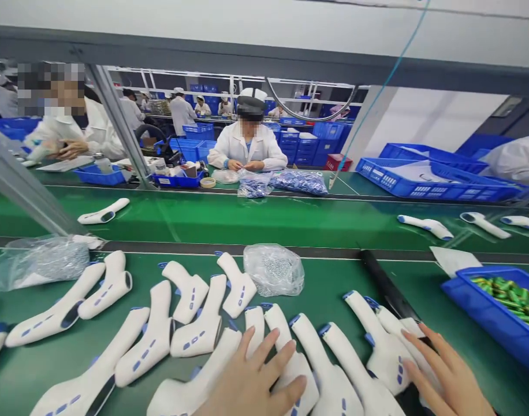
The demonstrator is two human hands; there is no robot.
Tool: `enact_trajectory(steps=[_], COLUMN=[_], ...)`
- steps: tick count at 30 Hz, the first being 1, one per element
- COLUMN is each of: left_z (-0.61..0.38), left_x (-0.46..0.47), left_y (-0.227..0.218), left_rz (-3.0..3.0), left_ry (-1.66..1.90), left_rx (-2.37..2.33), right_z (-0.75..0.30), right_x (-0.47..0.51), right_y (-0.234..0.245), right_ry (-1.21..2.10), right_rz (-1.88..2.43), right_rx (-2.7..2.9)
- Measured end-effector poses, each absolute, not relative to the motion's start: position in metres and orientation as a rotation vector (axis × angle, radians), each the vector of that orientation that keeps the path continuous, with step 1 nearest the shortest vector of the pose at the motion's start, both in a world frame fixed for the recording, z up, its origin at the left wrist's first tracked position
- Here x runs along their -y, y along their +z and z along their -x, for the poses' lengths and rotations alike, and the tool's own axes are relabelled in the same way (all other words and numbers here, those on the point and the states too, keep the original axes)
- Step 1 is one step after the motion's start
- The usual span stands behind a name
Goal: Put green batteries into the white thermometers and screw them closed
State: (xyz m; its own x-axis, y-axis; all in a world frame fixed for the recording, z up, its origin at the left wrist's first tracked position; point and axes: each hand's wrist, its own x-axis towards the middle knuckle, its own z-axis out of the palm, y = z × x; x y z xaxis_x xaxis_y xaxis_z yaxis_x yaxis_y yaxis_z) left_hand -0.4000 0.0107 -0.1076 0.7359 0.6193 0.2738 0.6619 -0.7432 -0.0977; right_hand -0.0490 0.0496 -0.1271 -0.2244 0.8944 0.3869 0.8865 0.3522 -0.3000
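Note:
Several white thermometer-like handheld devices with blue buttons lie on the green bench before me. My left hand (258,375) is open, fingers spread over the devices in the front middle; one device (293,364) shows under its fingertips. At the right, my right hand (453,378) has its fingers stretched apart over another white device (392,323), partly covering it. Whether it presses on that device I cannot tell. Beside this hand lies a long black object (386,286), its near end hidden. A neighbouring white device (383,355) lies just left of my right hand.
A blue bin (490,306) of green-yellow batteries stands at the right. Clear plastic bags (273,270) lie along the bench's back edge. Beyond runs a green conveyor (247,222) carrying several devices. A metal post (34,179) slants at the left. A co-worker (247,144) sits opposite.

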Motion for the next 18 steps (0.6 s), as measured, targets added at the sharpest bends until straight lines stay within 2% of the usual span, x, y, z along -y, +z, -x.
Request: enact_trajectory(steps=[5, 12, 18], left_z=[0.393, 0.373, 0.351], left_x=[-0.022, -0.014, -0.013], left_y=[-0.123, -0.141, -0.145], left_rz=[2.935, 2.689, 2.7], left_ry=[-0.247, -0.371, -0.429], left_rx=[0.871, 0.895, 0.927], right_z=[0.031, 0.006, -0.044], right_x=[-0.097, -0.121, -0.143], right_y=[-0.112, -0.123, -0.119], right_ry=[0.227, 0.292, 0.284], right_rz=[1.844, 1.849, 1.892], right_rx=[1.974, 2.182, 2.214])
